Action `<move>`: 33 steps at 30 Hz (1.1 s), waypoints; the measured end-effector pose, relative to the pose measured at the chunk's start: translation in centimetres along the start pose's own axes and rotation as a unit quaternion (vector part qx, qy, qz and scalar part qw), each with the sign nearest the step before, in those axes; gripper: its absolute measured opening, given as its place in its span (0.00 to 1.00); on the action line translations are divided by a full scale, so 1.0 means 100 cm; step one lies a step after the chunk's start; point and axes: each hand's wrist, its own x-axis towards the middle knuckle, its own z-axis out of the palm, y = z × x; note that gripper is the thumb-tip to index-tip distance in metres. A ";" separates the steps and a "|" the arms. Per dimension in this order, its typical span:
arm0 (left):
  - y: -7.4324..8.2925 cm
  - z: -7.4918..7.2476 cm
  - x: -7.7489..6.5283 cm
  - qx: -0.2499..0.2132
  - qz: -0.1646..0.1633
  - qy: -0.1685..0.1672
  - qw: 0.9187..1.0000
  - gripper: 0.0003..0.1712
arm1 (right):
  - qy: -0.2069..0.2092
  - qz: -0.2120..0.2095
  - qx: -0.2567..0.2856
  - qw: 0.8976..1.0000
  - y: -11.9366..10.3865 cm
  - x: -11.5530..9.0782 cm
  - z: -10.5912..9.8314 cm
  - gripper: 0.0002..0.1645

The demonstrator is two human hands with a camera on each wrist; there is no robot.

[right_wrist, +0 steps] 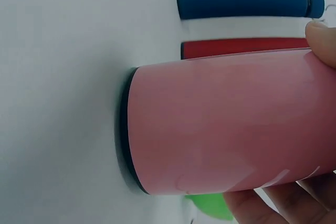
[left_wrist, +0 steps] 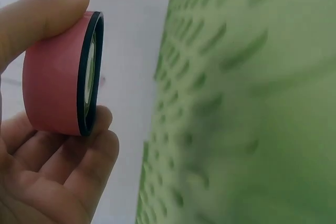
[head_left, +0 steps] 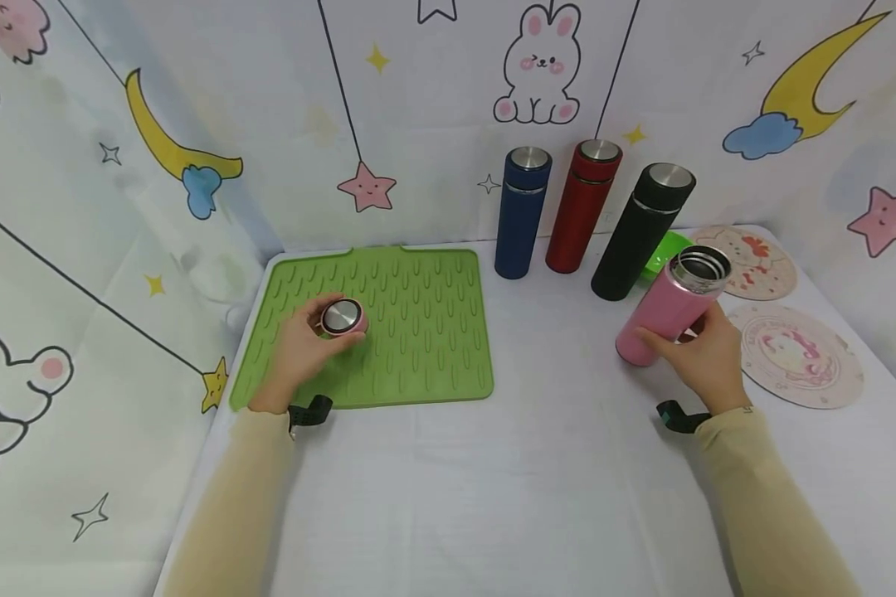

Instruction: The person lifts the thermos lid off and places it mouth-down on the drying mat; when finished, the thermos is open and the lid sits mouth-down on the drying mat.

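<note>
My left hand (head_left: 302,348) holds a pink thermos lid (head_left: 343,317) with a silver top and a dark rim, over the green mat (head_left: 418,332). In the left wrist view, thumb and fingers grip the lid (left_wrist: 55,77) by its side, and the mat's ridged surface (left_wrist: 252,108) is beside it. My right hand (head_left: 705,356) grips a pink thermos (head_left: 664,311) around its body. Its steel mouth is uncovered. In the right wrist view the base of the pink thermos (right_wrist: 226,124) is at or close to the white table; I cannot tell whether it touches.
Behind the pink thermos stand a blue thermos (head_left: 521,220), a red thermos (head_left: 581,211) and a black thermos (head_left: 638,240), all with lids on. A bright green bowl (head_left: 668,249) is partly hidden. Two round patterned mats (head_left: 806,356) lie at the right on the white tablecloth (head_left: 493,489).
</note>
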 end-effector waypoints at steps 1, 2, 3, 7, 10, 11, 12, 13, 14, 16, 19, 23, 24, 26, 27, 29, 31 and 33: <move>-0.005 -0.004 0.004 0.005 -0.007 0.009 1.000 0.43 | 0.001 0.002 -0.001 1.000 0.002 0.003 -0.001 0.49; -0.010 -0.008 0.007 0.009 -0.015 0.018 1.000 0.44 | 0.002 0.007 -0.002 1.000 0.004 0.006 -0.002 0.49; -0.015 -0.012 0.011 0.014 -0.021 0.025 0.999 0.44 | 0.003 0.011 -0.003 1.000 0.005 0.009 -0.003 0.49; -0.030 -0.024 0.025 0.053 -0.034 0.064 0.996 0.44 | 0.008 0.036 -0.004 0.999 0.009 0.019 -0.008 0.51; -0.039 -0.030 0.033 0.087 -0.041 0.085 0.992 0.45 | 0.017 0.046 -0.003 0.999 0.012 0.025 -0.012 0.50; -0.042 -0.031 0.036 0.096 -0.044 0.089 0.990 0.46 | 0.020 0.047 -0.003 0.999 0.012 0.027 -0.013 0.50; -0.044 -0.032 0.038 0.099 -0.048 0.091 0.990 0.46 | 0.023 0.049 -0.004 0.999 0.014 0.028 -0.013 0.49; -0.046 -0.033 0.039 0.099 -0.052 0.092 0.989 0.46 | 0.024 0.051 -0.006 0.998 0.015 0.030 -0.014 0.49; -0.047 -0.034 0.041 0.103 -0.056 0.093 0.989 0.46 | 0.025 0.053 -0.006 0.998 0.016 0.031 -0.015 0.49; -0.051 -0.036 0.044 0.105 -0.060 0.094 0.988 0.46 | 0.028 0.059 -0.006 0.998 0.018 0.034 -0.016 0.50; -0.054 -0.037 0.049 0.111 -0.060 0.094 0.988 0.46 | 0.027 0.074 -0.005 0.997 0.022 0.038 -0.019 0.52; -0.057 -0.038 0.059 0.123 -0.060 0.096 0.986 0.47 | 0.027 0.095 -0.007 0.995 0.026 0.040 -0.024 0.54; -0.057 -0.039 0.061 0.127 -0.061 0.096 0.985 0.47 | 0.029 0.097 -0.009 0.995 0.027 0.041 -0.024 0.54; -0.057 -0.040 0.065 0.134 -0.064 0.096 0.984 0.48 | 0.032 0.099 -0.009 0.994 0.028 0.042 -0.026 0.53; -0.057 -0.041 0.066 0.136 -0.065 0.095 0.984 0.49 | 0.034 0.099 -0.008 0.994 0.028 0.042 -0.027 0.53; -0.056 -0.042 0.070 0.143 -0.069 0.091 0.983 0.50 | 0.034 0.100 -0.006 0.994 0.029 0.043 -0.028 0.53; -0.055 -0.042 0.074 0.144 -0.073 0.090 0.983 0.49 | 0.038 0.096 -0.002 0.995 0.029 0.044 -0.029 0.52; -0.055 -0.042 0.079 0.146 -0.075 0.090 0.982 0.49 | 0.037 0.097 -0.003 0.995 0.029 0.045 -0.029 0.52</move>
